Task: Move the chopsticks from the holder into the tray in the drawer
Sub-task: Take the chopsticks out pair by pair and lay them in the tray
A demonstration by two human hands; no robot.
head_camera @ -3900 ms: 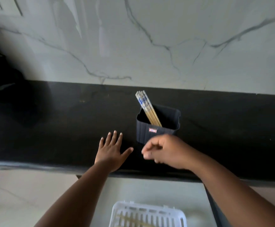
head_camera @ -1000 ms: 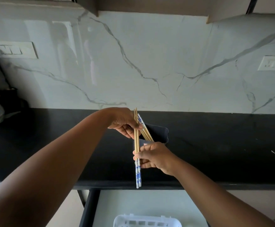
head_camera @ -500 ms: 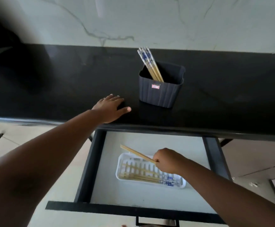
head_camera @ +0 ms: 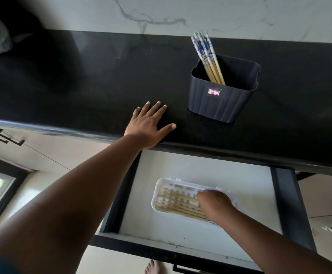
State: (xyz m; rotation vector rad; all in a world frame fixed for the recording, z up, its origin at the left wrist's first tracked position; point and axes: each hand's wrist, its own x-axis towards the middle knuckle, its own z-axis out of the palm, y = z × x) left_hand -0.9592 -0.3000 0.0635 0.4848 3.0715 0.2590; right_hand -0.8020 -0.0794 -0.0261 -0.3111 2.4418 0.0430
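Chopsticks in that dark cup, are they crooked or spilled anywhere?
Nothing is spilled. The chopsticks lean to the left inside the dark holder, which stands upright on the counter. More chopsticks lie flat in the white tray in the drawer. Nothing looks broken.

My left hand (head_camera: 149,123) lay flat, fingers spread, at the front edge of the black counter (head_camera: 82,80), left of the holder (head_camera: 221,101) with its leaning chopsticks (head_camera: 207,56). My right hand (head_camera: 214,204) reached into the white tray (head_camera: 156,196) in the open drawer (head_camera: 240,175), over chopsticks lying there; its grip was unclear.
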